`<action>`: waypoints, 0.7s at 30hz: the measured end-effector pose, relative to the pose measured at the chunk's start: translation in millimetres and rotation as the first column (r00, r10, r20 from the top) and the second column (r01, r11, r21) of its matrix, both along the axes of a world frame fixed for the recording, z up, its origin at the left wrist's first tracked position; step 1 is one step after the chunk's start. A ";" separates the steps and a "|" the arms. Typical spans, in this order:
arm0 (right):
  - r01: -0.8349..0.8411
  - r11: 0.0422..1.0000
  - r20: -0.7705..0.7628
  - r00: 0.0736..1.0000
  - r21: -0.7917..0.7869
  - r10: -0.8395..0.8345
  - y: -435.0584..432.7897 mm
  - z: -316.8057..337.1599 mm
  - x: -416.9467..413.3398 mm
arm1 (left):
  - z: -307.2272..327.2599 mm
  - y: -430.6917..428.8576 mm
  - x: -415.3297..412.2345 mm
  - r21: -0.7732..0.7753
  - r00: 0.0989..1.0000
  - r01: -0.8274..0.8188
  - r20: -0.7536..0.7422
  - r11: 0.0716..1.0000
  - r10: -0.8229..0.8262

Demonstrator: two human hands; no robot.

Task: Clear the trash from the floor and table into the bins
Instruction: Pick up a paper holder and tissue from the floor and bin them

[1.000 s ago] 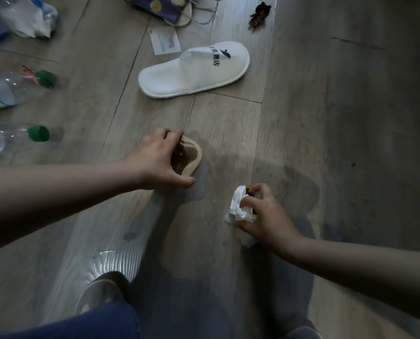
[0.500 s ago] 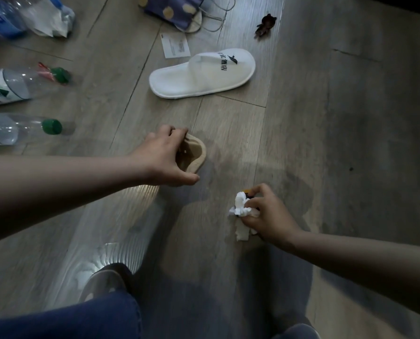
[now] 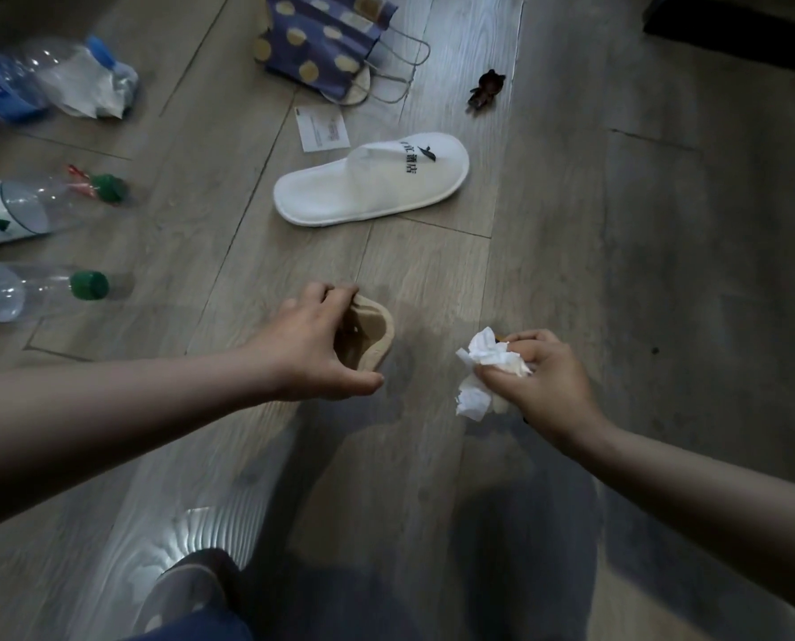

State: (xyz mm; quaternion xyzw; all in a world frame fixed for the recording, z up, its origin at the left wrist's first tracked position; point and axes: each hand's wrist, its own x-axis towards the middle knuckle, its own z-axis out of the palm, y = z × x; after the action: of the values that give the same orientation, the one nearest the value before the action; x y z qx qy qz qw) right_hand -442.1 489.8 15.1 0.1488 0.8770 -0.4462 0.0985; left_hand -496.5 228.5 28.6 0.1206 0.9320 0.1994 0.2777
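Left hand (image 3: 312,351): fingers curled round a beige sock (image 3: 373,333) at floor (image 3: 640,270) level. Right hand (image 3: 546,379): fingertips pinching a crumpled tissue (image 3: 485,360) just above the boards (white slipper (image 3: 367,189) beyond).

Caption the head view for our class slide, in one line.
Left hand grips a beige sock, right hand holds crumpled tissue, bottles littering the floor.

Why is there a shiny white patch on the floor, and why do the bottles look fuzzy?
Head view: the white patch on the floor is glare, light reflecting off the glossy boards. Head view: the bottles at the left edge are smeared by blur. Head view: the bottom middle is dim with shadow.
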 end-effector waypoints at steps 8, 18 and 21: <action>0.126 0.991 -0.054 0.990 -0.054 -0.129 12.7 32.6 -33.2 | 17.0 2.7 -38.9 0.059 0.996 -0.084 -0.024 0.995 0.086; 0.423 0.905 0.049 0.906 -0.042 -0.421 -12.8 127.4 -54.4 | 115.1 0.2 -35.7 0.037 0.880 -0.460 0.153 0.887 0.450; 0.452 0.891 0.093 0.890 -0.052 -0.446 -23.2 183.8 -37.5 | 180.0 -2.3 -14.1 0.011 0.854 -0.488 0.213 0.872 0.475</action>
State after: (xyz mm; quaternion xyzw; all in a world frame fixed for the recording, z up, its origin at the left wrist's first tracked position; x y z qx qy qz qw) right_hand -479.6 466.6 198.9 0.3612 0.7976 -0.4819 0.0323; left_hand -510.5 226.2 208.6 -0.1287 0.8921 0.3039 0.3086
